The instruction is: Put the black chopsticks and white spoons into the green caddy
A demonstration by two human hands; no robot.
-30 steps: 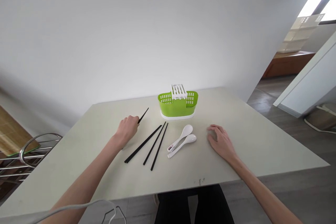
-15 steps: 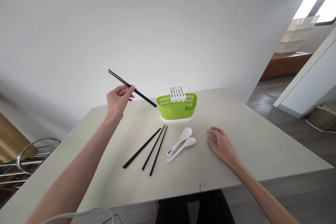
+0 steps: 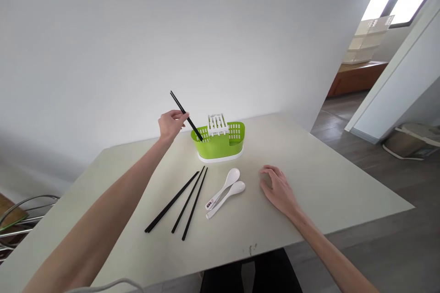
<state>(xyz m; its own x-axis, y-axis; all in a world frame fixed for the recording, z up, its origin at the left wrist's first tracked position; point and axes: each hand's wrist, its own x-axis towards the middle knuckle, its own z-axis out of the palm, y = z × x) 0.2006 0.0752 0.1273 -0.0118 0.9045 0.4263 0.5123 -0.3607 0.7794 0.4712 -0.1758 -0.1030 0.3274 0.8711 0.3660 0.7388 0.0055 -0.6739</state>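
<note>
My left hand pinches a pair of black chopsticks around their middle. They slant down to the right, and their lower ends are at the left compartment of a green basket with a white base. A white slatted rack sits across the basket's middle. On the table in front lie several more black chopsticks, slanting. Beside them are two white spoons, one with a label on its handle. My right hand rests on the table right of the spoons, fingers loosely curved and apart, holding nothing.
The pale table stands against a grey-white wall. A metal rack is at the far left. A cable crosses the lower left edge. On the floor at the right is a bin-like container.
My left hand has moved right with the chopsticks, tilting them steeper and bringing their lower ends into the basket's left side. My right hand stays on the table. The view has shifted slightly.
</note>
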